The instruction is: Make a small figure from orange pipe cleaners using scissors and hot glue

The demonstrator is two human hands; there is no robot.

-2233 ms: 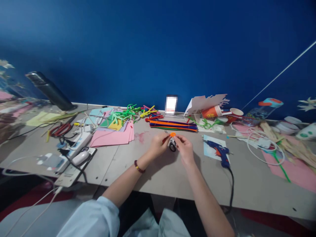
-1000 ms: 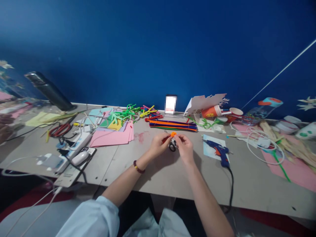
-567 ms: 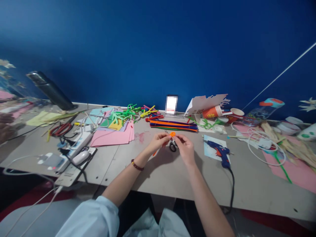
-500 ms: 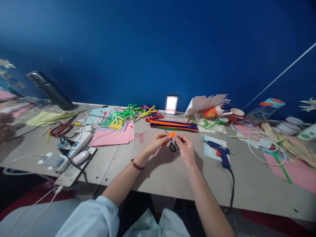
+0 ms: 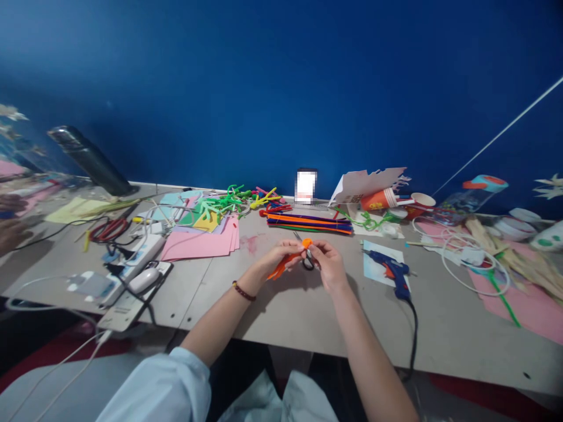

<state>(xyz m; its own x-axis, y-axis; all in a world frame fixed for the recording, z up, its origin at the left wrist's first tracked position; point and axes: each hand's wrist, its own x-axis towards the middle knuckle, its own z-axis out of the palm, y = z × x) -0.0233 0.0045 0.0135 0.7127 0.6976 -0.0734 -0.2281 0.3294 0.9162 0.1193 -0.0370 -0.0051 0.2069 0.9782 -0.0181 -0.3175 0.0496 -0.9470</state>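
Both hands are up over the middle of the table [image 5: 440, 322], and between them sits an orange pipe cleaner [image 5: 307, 242]. The left hand [image 5: 281, 256] has a narrow, pinched grip on the stem, thumb and fingers closed on it, and the loose orange tail runs down and left out of the palm toward the wrist. The right hand [image 5: 328, 265] meets it from the other side, fingertips closed tight on the small coiled orange knot at the top. So the pipe cleaner is off the table, held in both grips just above a pair of black-handled scissors [image 5: 308, 262], which lie on the table partly hidden behind the fingers. Just beyond, a bundle of straight pipe cleaners [image 5: 308, 223] lies across the table. Off to the right, well clear of the hands, a blue glue gun [image 5: 391, 271] rests on a pale sheet, its black cord trailing over the near edge. Over on the left there is a stack of pink paper [image 5: 197, 245], and further left a white power strip [image 5: 134, 258] among tangled cables.
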